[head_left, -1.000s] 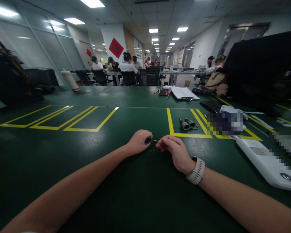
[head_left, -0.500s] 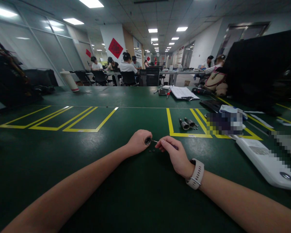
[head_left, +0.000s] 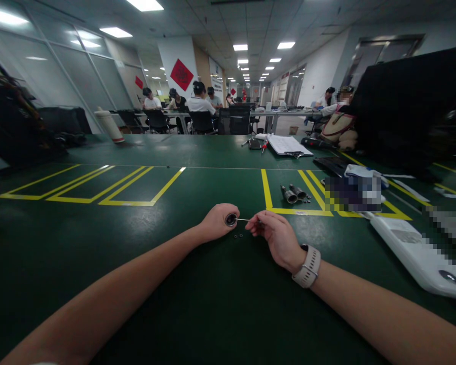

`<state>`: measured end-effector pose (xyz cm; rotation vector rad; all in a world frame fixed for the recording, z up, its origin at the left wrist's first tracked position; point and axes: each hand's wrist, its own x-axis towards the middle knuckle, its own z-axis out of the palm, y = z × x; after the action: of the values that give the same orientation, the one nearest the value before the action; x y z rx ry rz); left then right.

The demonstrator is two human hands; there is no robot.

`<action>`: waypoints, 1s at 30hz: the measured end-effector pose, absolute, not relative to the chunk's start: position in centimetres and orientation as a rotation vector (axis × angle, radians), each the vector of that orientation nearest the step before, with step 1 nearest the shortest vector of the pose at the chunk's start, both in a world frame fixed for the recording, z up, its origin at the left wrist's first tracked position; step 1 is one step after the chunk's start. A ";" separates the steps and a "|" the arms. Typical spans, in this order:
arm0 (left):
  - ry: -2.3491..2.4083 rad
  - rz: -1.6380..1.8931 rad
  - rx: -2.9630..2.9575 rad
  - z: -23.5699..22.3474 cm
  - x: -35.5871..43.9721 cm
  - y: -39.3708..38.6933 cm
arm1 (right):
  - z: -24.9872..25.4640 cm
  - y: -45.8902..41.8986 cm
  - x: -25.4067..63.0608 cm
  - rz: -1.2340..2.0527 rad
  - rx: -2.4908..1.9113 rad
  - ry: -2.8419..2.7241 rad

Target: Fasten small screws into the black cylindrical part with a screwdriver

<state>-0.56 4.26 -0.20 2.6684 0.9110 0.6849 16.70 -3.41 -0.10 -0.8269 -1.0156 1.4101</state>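
Observation:
My left hand (head_left: 220, 222) is closed around a hollow metal cylinder (head_left: 231, 220), its round open end turned to the right. My right hand (head_left: 275, 234) pinches a slim tool with a thin metal shaft (head_left: 243, 219), which looks like a small screwdriver; the fingers hide most of its handle. The shaft's tip reaches the mouth of the cylinder, though I cannot tell how deep. Two tiny nut-like rings (head_left: 238, 235) lie on the green table just below, between both hands.
Two metal socket-like parts (head_left: 291, 194) and several small rings lie inside a yellow taped box at right. Further right are a white case (head_left: 418, 253) and a cloth (head_left: 359, 172). A paper stack (head_left: 289, 145) lies behind; a white bottle (head_left: 109, 125) stands far left. People sit beyond.
My right hand has shifted slightly right, and the tool's shaft now lies more level, with more of it showing. My left hand holds the cylinder almost still.

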 end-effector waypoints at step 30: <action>0.955 0.554 2.942 0.1 -0.2 3.7 | 0.0 -3.4 16.7 1.393 -0.864 -0.971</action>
<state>-0.18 3.71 0.11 2.9423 0.9553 0.5542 16.66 -3.38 0.03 -0.8639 -0.9709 1.3934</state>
